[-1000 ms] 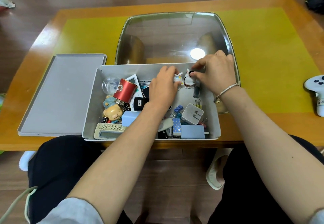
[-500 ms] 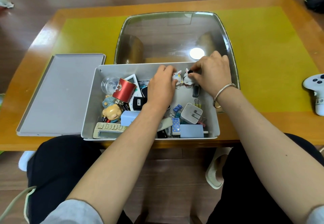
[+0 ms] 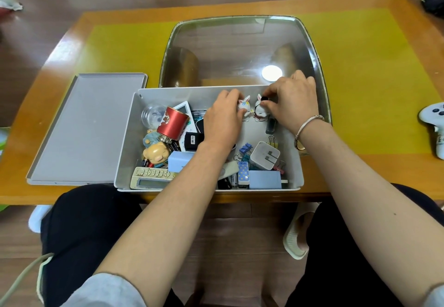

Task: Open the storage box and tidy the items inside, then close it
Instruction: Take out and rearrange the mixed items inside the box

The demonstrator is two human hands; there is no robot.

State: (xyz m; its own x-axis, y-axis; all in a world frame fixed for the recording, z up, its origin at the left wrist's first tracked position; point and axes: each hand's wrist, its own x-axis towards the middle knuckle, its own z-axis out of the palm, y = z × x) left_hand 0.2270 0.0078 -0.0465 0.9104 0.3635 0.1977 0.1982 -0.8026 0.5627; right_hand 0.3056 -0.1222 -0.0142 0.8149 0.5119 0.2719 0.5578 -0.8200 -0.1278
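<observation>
lid [image 3: 89, 126] left of box [image 3: 206, 90]

No text, brand or number can be read anywhere. The black card [image 3: 193, 140] in the storage box [image 3: 134, 124] carries a small white barcode sticker, its digits too small to make out. The red tin [image 3: 172, 123] has a white printed pattern, with no letters that can be read. The beige calculator [image 3: 153, 178] shows a row of keys and a blank display; the key markings are blurred. The batteries [image 3: 145, 163] have printed wrappers, too small to read.
</observation>
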